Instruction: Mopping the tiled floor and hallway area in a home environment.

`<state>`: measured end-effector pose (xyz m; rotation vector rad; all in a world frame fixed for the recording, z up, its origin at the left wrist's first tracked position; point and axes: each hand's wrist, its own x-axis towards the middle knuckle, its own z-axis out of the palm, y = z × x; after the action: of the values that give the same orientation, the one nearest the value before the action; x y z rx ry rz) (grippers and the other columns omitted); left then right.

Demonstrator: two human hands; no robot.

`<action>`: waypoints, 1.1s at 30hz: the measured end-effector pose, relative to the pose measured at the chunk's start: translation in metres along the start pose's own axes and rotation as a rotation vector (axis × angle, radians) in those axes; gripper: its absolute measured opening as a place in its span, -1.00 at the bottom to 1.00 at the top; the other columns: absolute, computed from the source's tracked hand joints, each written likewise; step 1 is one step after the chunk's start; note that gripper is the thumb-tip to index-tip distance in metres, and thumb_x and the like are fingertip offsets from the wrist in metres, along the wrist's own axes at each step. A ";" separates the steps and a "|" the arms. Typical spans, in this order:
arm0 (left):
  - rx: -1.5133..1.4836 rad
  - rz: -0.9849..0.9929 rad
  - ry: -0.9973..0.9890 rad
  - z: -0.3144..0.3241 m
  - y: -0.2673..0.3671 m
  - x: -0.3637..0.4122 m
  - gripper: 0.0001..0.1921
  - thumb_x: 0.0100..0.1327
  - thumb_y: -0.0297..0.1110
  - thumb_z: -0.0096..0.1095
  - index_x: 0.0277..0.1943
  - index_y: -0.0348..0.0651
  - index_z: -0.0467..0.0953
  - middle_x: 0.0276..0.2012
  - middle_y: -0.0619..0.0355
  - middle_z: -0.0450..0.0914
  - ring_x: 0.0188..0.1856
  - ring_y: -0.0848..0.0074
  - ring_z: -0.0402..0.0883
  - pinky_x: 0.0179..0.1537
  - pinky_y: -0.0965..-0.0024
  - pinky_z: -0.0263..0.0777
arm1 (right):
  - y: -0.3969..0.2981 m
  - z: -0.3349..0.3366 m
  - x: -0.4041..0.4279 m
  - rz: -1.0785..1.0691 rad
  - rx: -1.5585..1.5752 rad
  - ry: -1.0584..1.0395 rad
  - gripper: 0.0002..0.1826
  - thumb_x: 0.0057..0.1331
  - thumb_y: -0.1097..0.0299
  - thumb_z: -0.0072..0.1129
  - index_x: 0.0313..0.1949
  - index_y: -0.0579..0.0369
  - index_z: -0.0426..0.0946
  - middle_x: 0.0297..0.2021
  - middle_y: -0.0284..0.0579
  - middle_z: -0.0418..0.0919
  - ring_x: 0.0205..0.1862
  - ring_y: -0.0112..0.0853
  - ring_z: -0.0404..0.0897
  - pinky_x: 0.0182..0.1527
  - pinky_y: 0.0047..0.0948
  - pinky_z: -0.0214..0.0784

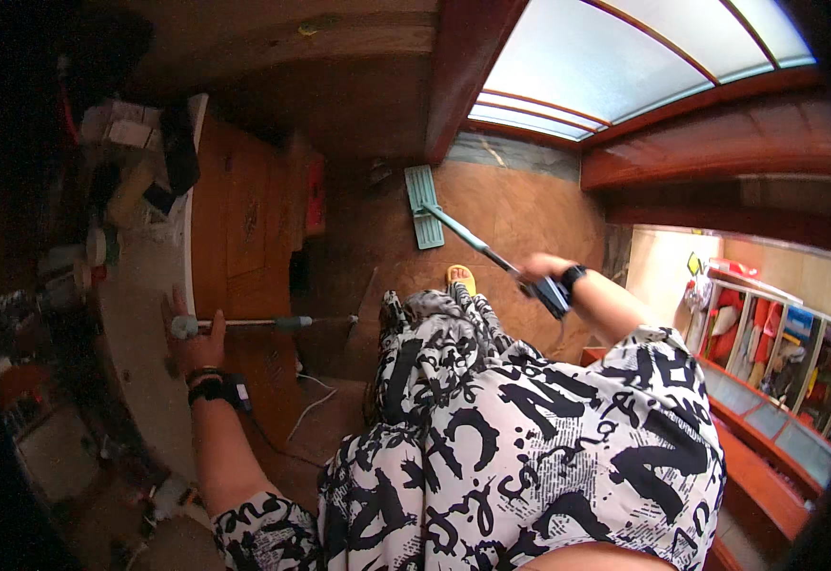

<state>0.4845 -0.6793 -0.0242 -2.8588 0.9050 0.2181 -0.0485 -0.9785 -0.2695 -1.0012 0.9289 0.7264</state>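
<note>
My right hand (pixel 540 268), slightly blurred, grips the metal shaft of a teal flat mop (pixel 462 232). The mop's ridged rectangular head (pixel 425 207) is over the brown floor, ahead of my foot in a yellow slipper (pixel 462 278). On the left, my left hand (pixel 198 339) holds a slim metal pole (pixel 244 322) near its grey end knob. A grey sleeve is on the pole's middle, and its far end points towards my legs. Both wrists carry black straps with small devices; a cable runs from the left one.
A cluttered counter (pixel 148 271) runs along the left above a wooden cabinet (pixel 244 221). A white cord (pixel 312 407) hangs by it. Ahead is a red-framed frosted glass panel (pixel 601 64). A rack with several filled compartments (pixel 765 328) stands at right.
</note>
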 end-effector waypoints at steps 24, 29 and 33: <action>-0.001 0.211 0.213 -0.012 -0.003 -0.003 -0.18 0.06 -0.09 0.24 0.36 0.16 -0.04 0.31 -0.10 0.02 0.30 0.01 0.05 0.20 -0.04 0.12 | 0.028 0.134 0.023 0.043 -0.039 0.429 -0.69 0.28 0.26 -0.05 -0.07 0.17 0.44 -0.28 0.06 0.57 -0.16 -0.16 0.54 -0.12 -0.30 0.32; 0.011 0.101 0.142 -0.014 0.002 -0.005 -0.18 0.06 -0.09 0.25 0.35 0.14 -0.03 0.31 -0.10 0.02 0.31 0.02 0.04 0.22 -0.02 0.10 | 0.024 0.160 0.084 -0.047 0.060 0.390 -0.76 0.35 0.24 -0.10 -0.24 0.12 0.48 -0.59 -0.37 0.40 -0.61 -0.53 0.31 -0.56 -0.48 0.21; 0.009 0.229 0.200 -0.012 0.002 0.000 -0.17 0.04 -0.09 0.27 0.35 0.12 -0.01 0.31 -0.09 0.02 0.30 0.01 0.06 0.22 0.02 0.12 | 0.001 0.148 0.100 -0.271 -0.314 0.265 -0.70 0.35 0.23 -0.17 -0.29 0.22 0.44 -0.45 -0.07 0.49 -0.40 -0.23 0.46 -0.37 -0.30 0.32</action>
<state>0.4845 -0.6825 -0.0126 -2.8019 1.2678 -0.0511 0.0382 -0.8328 -0.3242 -1.4969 0.8976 0.5265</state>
